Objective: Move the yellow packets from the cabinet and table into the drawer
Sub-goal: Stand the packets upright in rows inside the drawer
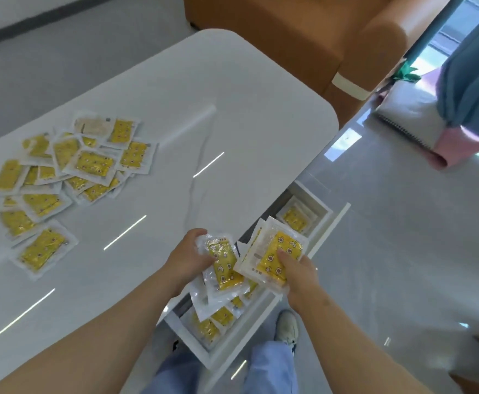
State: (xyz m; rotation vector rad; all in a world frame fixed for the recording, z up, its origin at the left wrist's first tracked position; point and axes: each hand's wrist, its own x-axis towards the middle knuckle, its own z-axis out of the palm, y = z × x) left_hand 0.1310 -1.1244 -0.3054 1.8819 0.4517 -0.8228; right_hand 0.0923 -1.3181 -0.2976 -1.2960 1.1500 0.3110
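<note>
My left hand [188,258] grips a bunch of yellow packets [224,268] in clear wrappers at the table's right edge. My right hand [299,273] holds another stack of packets [275,251], thumb on top. Both stacks hover over the open white drawer [325,214], which holds more yellow packets [295,218] at its far end and some [212,322] at its near end. A loose pile of several yellow packets [70,172] lies on the left part of the white table [204,123].
An orange sofa [289,38] stands beyond the table. To the right, on the glossy floor, another person's blue and pink clothing [471,89] shows near a grey cushion [411,115]. My own legs and a white shoe [288,327] are beside the drawer.
</note>
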